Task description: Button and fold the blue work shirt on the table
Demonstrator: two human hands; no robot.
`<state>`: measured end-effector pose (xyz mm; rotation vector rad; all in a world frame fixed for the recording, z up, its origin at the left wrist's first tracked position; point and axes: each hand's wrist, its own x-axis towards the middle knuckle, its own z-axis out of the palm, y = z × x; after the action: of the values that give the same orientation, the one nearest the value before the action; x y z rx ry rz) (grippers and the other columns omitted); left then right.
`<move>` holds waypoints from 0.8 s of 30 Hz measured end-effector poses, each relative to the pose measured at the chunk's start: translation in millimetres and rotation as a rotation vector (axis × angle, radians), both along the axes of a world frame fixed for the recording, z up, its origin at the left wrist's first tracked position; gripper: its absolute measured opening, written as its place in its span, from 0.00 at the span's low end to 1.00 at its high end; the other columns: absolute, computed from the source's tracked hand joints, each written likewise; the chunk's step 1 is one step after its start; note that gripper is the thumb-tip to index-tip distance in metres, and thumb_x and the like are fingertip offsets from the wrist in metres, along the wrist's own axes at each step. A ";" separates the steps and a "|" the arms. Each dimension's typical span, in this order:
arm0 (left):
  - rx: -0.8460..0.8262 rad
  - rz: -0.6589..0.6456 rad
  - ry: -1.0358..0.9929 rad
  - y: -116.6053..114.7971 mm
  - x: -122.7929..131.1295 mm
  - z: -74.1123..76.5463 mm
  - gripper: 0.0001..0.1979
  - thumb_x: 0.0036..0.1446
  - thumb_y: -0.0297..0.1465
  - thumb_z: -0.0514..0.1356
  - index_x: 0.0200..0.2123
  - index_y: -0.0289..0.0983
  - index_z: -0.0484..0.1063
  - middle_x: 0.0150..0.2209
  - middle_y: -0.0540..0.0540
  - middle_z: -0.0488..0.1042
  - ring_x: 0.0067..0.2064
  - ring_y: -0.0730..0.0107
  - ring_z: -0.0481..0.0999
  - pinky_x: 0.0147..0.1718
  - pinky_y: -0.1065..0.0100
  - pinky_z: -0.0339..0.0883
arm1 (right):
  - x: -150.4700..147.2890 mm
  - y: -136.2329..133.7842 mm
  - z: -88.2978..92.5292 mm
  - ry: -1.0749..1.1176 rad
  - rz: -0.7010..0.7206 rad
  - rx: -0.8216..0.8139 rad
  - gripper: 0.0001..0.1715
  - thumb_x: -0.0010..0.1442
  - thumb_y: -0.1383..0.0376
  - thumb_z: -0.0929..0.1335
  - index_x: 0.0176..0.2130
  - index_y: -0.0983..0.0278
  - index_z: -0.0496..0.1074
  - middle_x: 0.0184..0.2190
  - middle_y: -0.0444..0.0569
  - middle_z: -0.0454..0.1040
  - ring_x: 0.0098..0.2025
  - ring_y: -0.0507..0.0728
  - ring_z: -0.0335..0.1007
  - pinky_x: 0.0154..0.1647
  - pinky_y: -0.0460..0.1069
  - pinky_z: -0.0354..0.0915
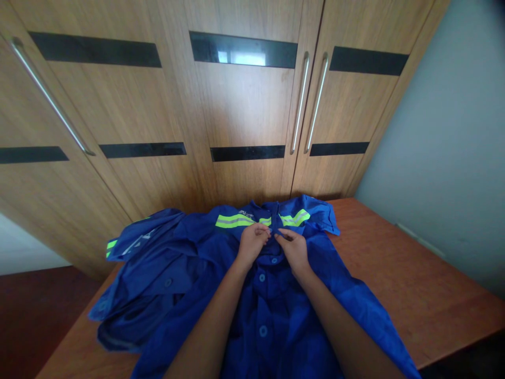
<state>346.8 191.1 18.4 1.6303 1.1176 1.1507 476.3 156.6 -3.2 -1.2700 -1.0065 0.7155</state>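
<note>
1. Bare forearms are lying nearest the camera, above the lower front of a blue jacket, which is lying face up on a reddish-brown table, collar end pointing away. Presumably this is putting the whole front strip within reach.
2. Left hand is working at the upper front, just below the yellow-green band; fingers curling, tips pressing together. Cannot tell what they are pinching.
3. Right hand is facing it just across the strip, thumb and forefinger bending toward each other; whether cloth is sitting between them, cannot tell. Probably each hand is managing one edge.
4. Buttons, one midway down, are showing below the hands.
5. Bunched blue cloth is lying at left; separate garment or not, cannot tell.
6. Wooden cabinet doors are standing behind the table.
</note>
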 end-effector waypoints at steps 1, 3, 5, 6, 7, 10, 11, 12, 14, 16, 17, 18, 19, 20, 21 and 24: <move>0.001 -0.004 0.001 -0.6 0.5 0.9 0.04 0.51 0.29 0.58 0.30 0.35 0.71 0.23 0.49 0.75 0.23 0.72 0.74 0.21 0.73 0.67 | 0.3 0.5 -0.2 0.029 0.010 -0.004 0.16 0.45 0.57 0.71 0.34 0.63 0.80 0.26 0.46 0.78 0.27 0.56 0.70 0.30 0.50 0.66; 0.019 -0.014 0.017 -2.8 1.7 2.8 0.03 0.51 0.29 0.58 0.29 0.35 0.71 0.23 0.49 0.75 0.23 0.72 0.74 0.21 0.73 0.67 | 0.8 0.8 0.4 0.080 0.026 -0.007 0.16 0.45 0.57 0.72 0.33 0.63 0.80 0.25 0.45 0.78 0.27 0.56 0.70 0.30 0.50 0.66; 0.056 -0.018 0.049 -5.9 3.0 4.8 0.03 0.51 0.28 0.59 0.29 0.36 0.72 0.23 0.50 0.75 0.25 0.72 0.74 0.24 0.73 0.67 | 1.0 0.1 2.2 0.120 0.032 -0.006 0.15 0.44 0.57 0.72 0.32 0.63 0.79 0.25 0.45 0.77 0.26 0.55 0.69 0.30 0.50 0.66; 0.081 -0.016 0.070 -7.6 3.5 5.8 0.02 0.51 0.27 0.59 0.29 0.37 0.72 0.23 0.50 0.75 0.26 0.71 0.75 0.26 0.72 0.68 | 1.0 -0.6 3.4 0.137 0.035 -0.004 0.15 0.44 0.57 0.73 0.31 0.63 0.79 0.25 0.45 0.77 0.27 0.55 0.69 0.30 0.50 0.66; 0.108 -0.010 0.094 -9.3 3.8 6.8 0.03 0.51 0.27 0.58 0.29 0.37 0.72 0.24 0.50 0.75 0.27 0.71 0.75 0.28 0.71 0.68 | 0.8 -1.4 4.6 0.152 0.040 -0.003 0.15 0.43 0.57 0.73 0.31 0.63 0.79 0.25 0.45 0.78 0.27 0.56 0.69 0.31 0.50 0.66; 0.194 0.023 0.173 -13.7 3.7 9.5 0.05 0.52 0.25 0.58 0.30 0.39 0.73 0.27 0.50 0.77 0.31 0.69 0.76 0.33 0.70 0.68 | 0.4 -4.1 8.2 0.189 0.067 0.000 0.15 0.43 0.57 0.74 0.32 0.63 0.79 0.28 0.45 0.78 0.30 0.57 0.71 0.34 0.51 0.67; 0.219 0.036 0.199 -14.8 3.6 10.1 0.05 0.52 0.24 0.58 0.30 0.39 0.73 0.28 0.49 0.77 0.32 0.68 0.76 0.34 0.69 0.68 | 0.4 -4.7 9.0 0.198 0.075 -0.001 0.16 0.43 0.57 0.74 0.33 0.63 0.79 0.29 0.46 0.79 0.31 0.57 0.71 0.36 0.51 0.67; 0.241 0.049 0.221 -15.7 3.4 10.7 0.06 0.52 0.24 0.58 0.31 0.39 0.73 0.29 0.49 0.77 0.32 0.68 0.76 0.35 0.69 0.67 | 0.4 -5.2 9.6 0.206 0.081 -0.003 0.17 0.43 0.57 0.74 0.34 0.63 0.79 0.29 0.46 0.79 0.32 0.57 0.71 0.37 0.52 0.67; 0.276 0.073 0.257 -16.8 3.3 11.4 0.07 0.53 0.23 0.57 0.32 0.39 0.73 0.30 0.49 0.77 0.33 0.68 0.76 0.36 0.68 0.67 | 0.6 -5.8 10.3 0.216 0.085 -0.006 0.19 0.43 0.58 0.74 0.36 0.64 0.79 0.29 0.46 0.78 0.32 0.57 0.71 0.38 0.52 0.66; 0.297 0.090 0.282 -17.3 3.5 11.7 0.07 0.54 0.23 0.57 0.33 0.39 0.73 0.31 0.48 0.78 0.34 0.68 0.77 0.36 0.68 0.67 | 0.5 -5.8 10.7 0.222 0.088 -0.002 0.20 0.42 0.58 0.74 0.36 0.64 0.79 0.28 0.45 0.77 0.31 0.56 0.70 0.37 0.51 0.66; 0.304 0.097 0.292 -17.4 3.7 11.8 0.07 0.54 0.23 0.57 0.33 0.39 0.73 0.31 0.48 0.78 0.34 0.68 0.77 0.36 0.69 0.67 | 0.3 -5.8 10.9 0.223 0.089 0.003 0.20 0.42 0.58 0.74 0.36 0.64 0.78 0.28 0.44 0.77 0.30 0.55 0.69 0.36 0.51 0.66; 0.309 0.103 0.299 -17.3 3.9 11.8 0.07 0.54 0.23 0.57 0.33 0.39 0.73 0.31 0.48 0.78 0.34 0.68 0.77 0.36 0.69 0.67 | -0.1 -5.7 11.0 0.221 0.089 0.011 0.20 0.42 0.58 0.74 0.36 0.64 0.78 0.26 0.44 0.76 0.29 0.55 0.69 0.34 0.50 0.65; 0.312 0.109 0.305 -17.2 4.1 11.8 0.07 0.54 0.23 0.57 0.33 0.39 0.73 0.31 0.49 0.78 0.34 0.68 0.77 0.36 0.69 0.68 | -0.5 -5.7 11.1 0.218 0.088 0.020 0.20 0.42 0.57 0.75 0.36 0.64 0.77 0.26 0.43 0.75 0.28 0.54 0.68 0.33 0.50 0.65; 0.314 0.114 0.309 -17.1 4.3 11.8 0.07 0.54 0.23 0.57 0.33 0.39 0.73 0.31 0.49 0.78 0.34 0.68 0.77 0.36 0.69 0.68 | -1.0 -5.7 11.0 0.211 0.086 0.029 0.19 0.42 0.57 0.75 0.35 0.63 0.77 0.25 0.43 0.75 0.28 0.54 0.68 0.33 0.49 0.65; 0.315 0.118 0.312 -17.0 4.5 11.9 0.07 0.54 0.23 0.57 0.33 0.39 0.73 0.30 0.49 0.78 0.34 0.68 0.77 0.36 0.69 0.68 | -1.5 -5.6 10.8 0.202 0.084 0.037 0.18 0.42 0.57 0.75 0.34 0.63 0.76 0.24 0.42 0.74 0.28 0.54 0.68 0.32 0.49 0.65; 0.319 0.120 0.317 -16.8 4.9 12.2 0.07 0.54 0.23 0.57 0.33 0.39 0.73 0.31 0.49 0.78 0.35 0.69 0.78 0.36 0.69 0.68 | -2.4 -5.4 9.1 0.160 0.070 0.054 0.17 0.42 0.56 0.74 0.32 0.63 0.75 0.25 0.43 0.74 0.29 0.55 0.68 0.33 0.49 0.66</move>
<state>351.7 174.2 30.7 2.0712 1.2948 1.2239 473.9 151.2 5.9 -1.1169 -0.9370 0.8251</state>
